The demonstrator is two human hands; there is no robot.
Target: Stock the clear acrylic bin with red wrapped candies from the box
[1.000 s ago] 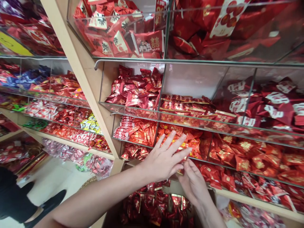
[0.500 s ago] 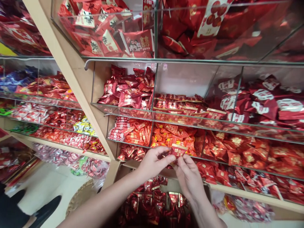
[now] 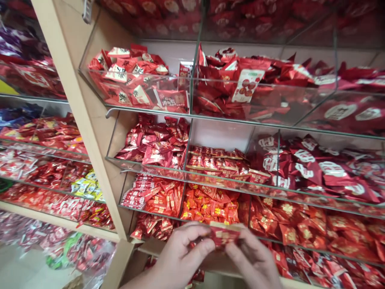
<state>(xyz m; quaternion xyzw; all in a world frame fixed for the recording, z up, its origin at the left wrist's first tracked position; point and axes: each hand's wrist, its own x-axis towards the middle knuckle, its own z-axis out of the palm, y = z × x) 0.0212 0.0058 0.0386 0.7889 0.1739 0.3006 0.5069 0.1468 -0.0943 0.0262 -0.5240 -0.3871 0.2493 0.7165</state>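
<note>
Between my two hands is a small red candy packet (image 3: 223, 236) with gold printing and a pale top edge, slightly blurred. My left hand (image 3: 182, 253) pinches its left side with thumb and forefinger. On the packet's right side, the fingers of my right hand (image 3: 255, 257) are closed. Both hands are low in the view, in front of the shelves. Just behind them lie orange-red packets with yellow print (image 3: 207, 204). Beneath the hands, an open cardboard box (image 3: 118, 261) shows in part, mostly hidden by them.
Glass-fronted shelves hold dark red packets (image 3: 306, 160), stacked red-and-gold packets (image 3: 215, 162) and white-and-red packets (image 3: 129, 74). A wooden upright (image 3: 75, 104) divides them from shelves on the left. Bagged sweets (image 3: 60, 241) lie low at the left.
The view has tilted upward, so the shelves sit lower and more of the upper tier shows. My hands appear larger and lower, still on the packet. Less of the box is visible.
</note>
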